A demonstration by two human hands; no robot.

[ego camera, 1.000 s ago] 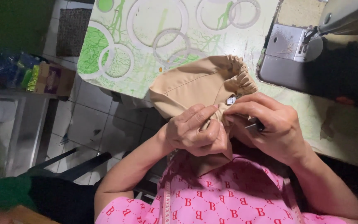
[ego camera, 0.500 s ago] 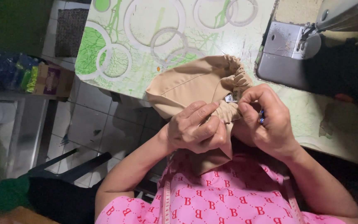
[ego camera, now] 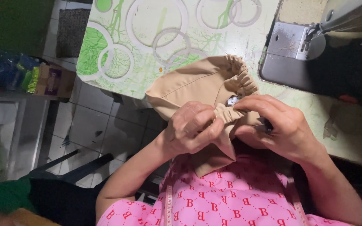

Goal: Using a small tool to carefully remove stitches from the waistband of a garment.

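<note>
Left hand (ego camera: 193, 132) curled into a loose fist, knuckles up, fingers and thumb closed on the gathered elastic edge of a tan fabric piece (ego camera: 197, 86). Forearm rising from lower left, wrist bent slightly inward. Right hand (ego camera: 279, 129) just beside it, palm down, fingers arched over the same ruffled edge, fingertips pinching the fabric; a small dark tool (ego camera: 268, 124) tucked under the fingers, its kind too hidden to tell. Right forearm running off toward the lower right corner. Both hands nearly touching, held close above the chest over a pink patterned shirt (ego camera: 227, 205).

Tan fabric piece partly resting on the near edge of the table (ego camera: 147, 42), covered in a green-and-white circle-patterned cloth, partly hanging down between the hands toward the lap. Small white label (ego camera: 232, 100) visible inside the gathered opening. Sewing machine (ego camera: 336, 21) at upper right on the table, well apart from the hands. Tiled floor (ego camera: 89, 121) below left, with a shelf of coloured packages (ego camera: 26, 77) at far left.
</note>
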